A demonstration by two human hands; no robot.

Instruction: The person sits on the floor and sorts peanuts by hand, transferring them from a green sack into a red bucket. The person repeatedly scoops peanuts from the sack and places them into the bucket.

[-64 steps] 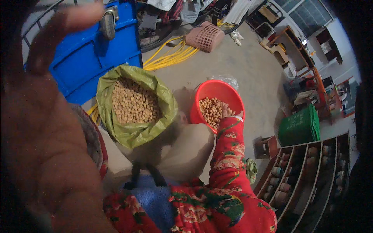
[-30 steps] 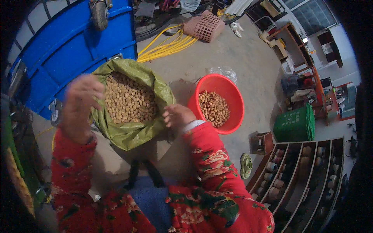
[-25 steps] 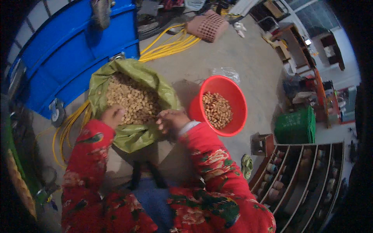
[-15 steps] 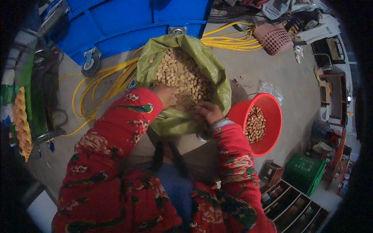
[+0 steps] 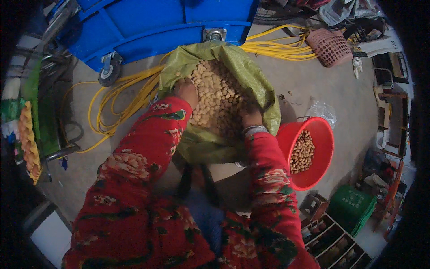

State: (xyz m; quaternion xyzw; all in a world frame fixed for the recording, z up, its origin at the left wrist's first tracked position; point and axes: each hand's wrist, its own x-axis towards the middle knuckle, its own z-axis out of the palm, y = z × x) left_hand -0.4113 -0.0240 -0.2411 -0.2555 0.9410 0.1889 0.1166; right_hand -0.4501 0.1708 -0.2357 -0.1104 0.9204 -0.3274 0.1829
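Observation:
An open yellow-green woven sack (image 5: pixel 264 89) full of peanuts in their shells (image 5: pixel 212 96) stands in front of me. My left hand (image 5: pixel 187 93) is inside its mouth at the left, against the sack's inner wall and the edge of the peanuts. Its fingertips are hard to make out. My right hand (image 5: pixel 251 117) reaches into the shaded right side, over the peanuts and close to the sack wall; its fingers are lost in shadow. To the right of the sack, a red bucket (image 5: pixel 323 152) leans tilted and holds more peanuts (image 5: pixel 303 152).
Beyond the sack stands a blue wheeled container (image 5: pixel 156 38) with a caster (image 5: pixel 109 69). Yellow hose (image 5: pixel 101 107) lies coiled on the floor. A pink woven basket (image 5: pixel 330 48), a clear plastic bag (image 5: pixel 323 112), a green folded item (image 5: pixel 351 206) and a slatted rack (image 5: pixel 333 244) are on the right.
My hands have moved apart: the left shifted up to the sack's left side, the right forward and right into the sack. The view has shifted slightly.

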